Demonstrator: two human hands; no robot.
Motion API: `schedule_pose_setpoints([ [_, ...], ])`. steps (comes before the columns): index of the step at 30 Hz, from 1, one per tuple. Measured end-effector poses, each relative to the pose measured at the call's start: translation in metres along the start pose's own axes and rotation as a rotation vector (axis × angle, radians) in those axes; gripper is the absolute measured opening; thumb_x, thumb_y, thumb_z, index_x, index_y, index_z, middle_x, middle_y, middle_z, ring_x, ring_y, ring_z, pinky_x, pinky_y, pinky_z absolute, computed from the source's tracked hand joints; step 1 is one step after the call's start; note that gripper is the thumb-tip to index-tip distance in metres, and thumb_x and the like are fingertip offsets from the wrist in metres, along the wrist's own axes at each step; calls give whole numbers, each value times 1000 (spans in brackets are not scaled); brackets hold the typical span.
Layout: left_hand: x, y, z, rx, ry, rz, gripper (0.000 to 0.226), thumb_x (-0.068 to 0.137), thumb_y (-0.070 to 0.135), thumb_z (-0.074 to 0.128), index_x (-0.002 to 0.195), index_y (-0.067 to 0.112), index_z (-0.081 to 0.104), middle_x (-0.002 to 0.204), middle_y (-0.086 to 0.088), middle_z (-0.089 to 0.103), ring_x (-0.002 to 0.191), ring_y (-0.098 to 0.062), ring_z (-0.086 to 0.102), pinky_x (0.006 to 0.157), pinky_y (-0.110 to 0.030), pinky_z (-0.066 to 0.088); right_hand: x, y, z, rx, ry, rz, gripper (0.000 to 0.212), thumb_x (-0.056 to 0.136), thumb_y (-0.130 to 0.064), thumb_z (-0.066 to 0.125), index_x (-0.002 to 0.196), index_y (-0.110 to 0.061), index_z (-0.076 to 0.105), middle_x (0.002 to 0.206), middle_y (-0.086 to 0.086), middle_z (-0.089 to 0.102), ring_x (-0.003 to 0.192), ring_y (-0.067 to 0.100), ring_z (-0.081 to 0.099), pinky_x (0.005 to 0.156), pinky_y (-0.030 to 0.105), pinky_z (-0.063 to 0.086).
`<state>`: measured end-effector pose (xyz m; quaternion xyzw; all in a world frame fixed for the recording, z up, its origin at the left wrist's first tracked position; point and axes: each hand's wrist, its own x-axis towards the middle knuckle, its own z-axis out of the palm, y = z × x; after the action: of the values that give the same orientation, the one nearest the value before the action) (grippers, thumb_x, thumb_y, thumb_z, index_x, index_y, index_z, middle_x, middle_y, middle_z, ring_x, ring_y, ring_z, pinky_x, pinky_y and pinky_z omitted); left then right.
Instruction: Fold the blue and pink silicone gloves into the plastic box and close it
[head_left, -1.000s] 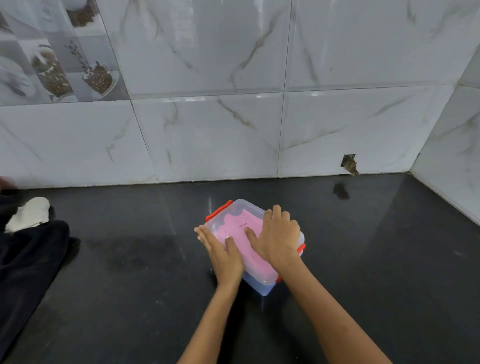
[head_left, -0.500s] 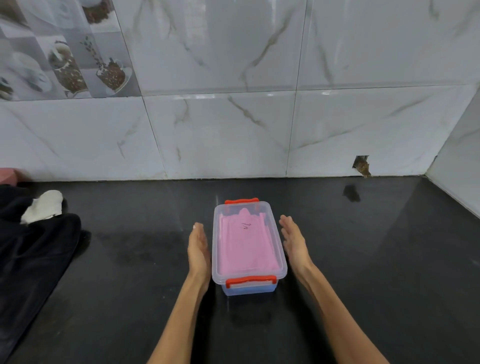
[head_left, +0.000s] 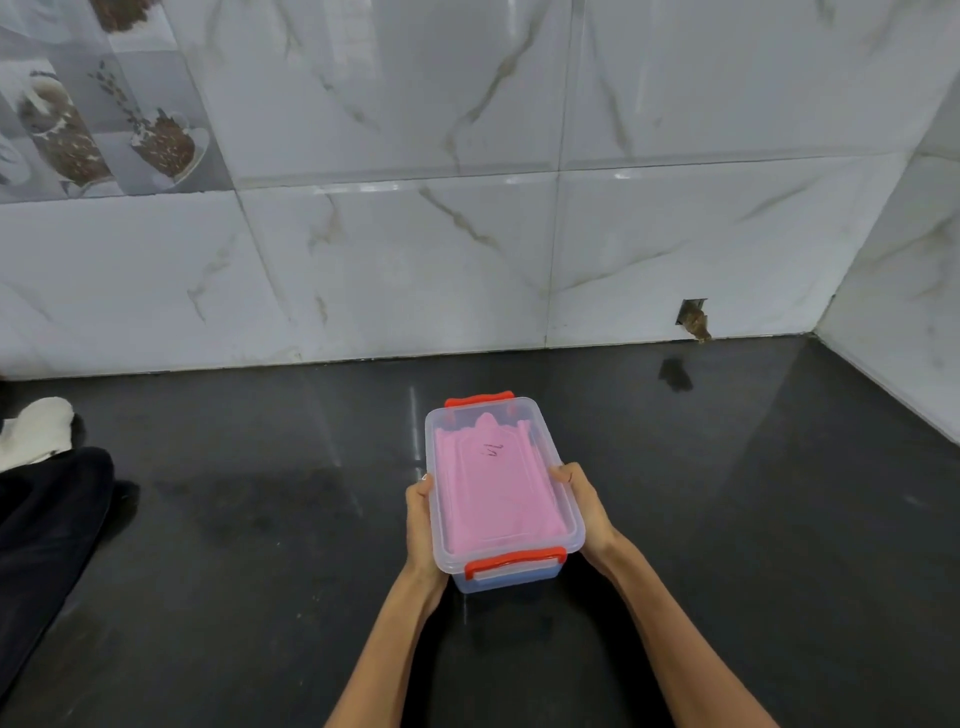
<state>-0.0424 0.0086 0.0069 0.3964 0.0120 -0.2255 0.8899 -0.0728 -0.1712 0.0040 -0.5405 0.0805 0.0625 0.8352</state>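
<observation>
**Closed box held at both long sides over the dark surface**

One clear plastic box (head_left: 503, 499) with a transparent lid and two orange-red latches sits in the middle of the view, held between two bare hands. The left hand (head_left: 420, 525) grips the left long side, its thumb tip hooked over the lid's rim; the right hand (head_left: 582, 506) grips the right long side, its thumb likewise curled onto the rim. Each hand's grip is closed round the box's edge, with the other fingers hidden under or behind the wall. I cannot tell whether the box's base touches the surface or is just above it.

The lid lies flat on the box. One latch (head_left: 479, 399) sits at the far short end, the other (head_left: 514, 560) at the near short end, and both appear folded down over the rim. Through the lid a pink silicone glove (head_left: 493, 499) lies flat, filling most of the box, with a small dark mark near its far end. Below it a pale blue layer (head_left: 511, 578) shows through the near wall, probably the blue glove.

The glossy black stone surface (head_left: 753, 519) has open room on every side of the box. Its far edge meets a white marble-patterned tiled wall (head_left: 415, 270), and a second tiled wall closes the right side to form a corner. A small chipped hole (head_left: 693, 319) sits low in the back wall, well right of the box. At the left edge lie one dark cloth (head_left: 41, 519) and one white cloth (head_left: 36, 428), well apart from the box.
</observation>
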Motion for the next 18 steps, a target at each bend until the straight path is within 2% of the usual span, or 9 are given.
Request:
schedule_pose_setpoints([
  [3,9,-20,27,115,20,-26,44,98,37,37,77,18,71,71,-5,71,67,-25,68,61,-37,58,-12,-15,-28,7,87,16,59,74,-42,62,121,-10,48,101,11,67,87,24,66,72,40,55],
  [5,15,-35,46,218,2,-42,46,99,37,35,74,18,68,68,-3,69,68,-23,65,62,-36,56,-24,-25,-50,1,147,9,56,70,-43,59,114,-9,52,93,10,70,82,22,68,69,38,55],
  [8,23,-62,71,336,-59,-79,48,100,43,30,89,17,69,83,-8,72,81,-26,68,75,-42,55,-45,-36,-85,28,197,-24,45,65,-44,62,98,-13,65,87,10,72,78,23,69,69,39,55],
  [10,27,-80,84,410,-90,-105,51,99,49,27,94,22,71,91,-7,74,92,-29,68,83,-45,55,-60,-43,-104,42,231,-44,41,62,-45,63,90,-17,71,86,11,72,77,24,68,71,40,55],
  [12,30,-97,97,447,-127,-135,52,99,51,25,99,27,71,99,-7,75,102,-33,67,92,-51,52,-74,-51,-119,42,271,-64,39,60,-46,64,84,-17,73,83,11,71,74,23,68,68,37,56],
  [16,30,-119,119,499,-217,-172,54,100,53,21,117,26,64,113,-7,71,111,-32,64,98,-56,47,-98,-61,-142,106,314,-112,23,71,-38,64,77,-19,74,79,9,73,71,23,71,62,36,57],
  [18,31,-127,124,523,-243,-174,53,100,53,21,120,27,63,116,-7,70,111,-32,64,98,-58,47,-103,-62,-149,122,322,-124,20,73,-35,64,76,-18,74,77,9,73,70,24,71,62,36,58],
])
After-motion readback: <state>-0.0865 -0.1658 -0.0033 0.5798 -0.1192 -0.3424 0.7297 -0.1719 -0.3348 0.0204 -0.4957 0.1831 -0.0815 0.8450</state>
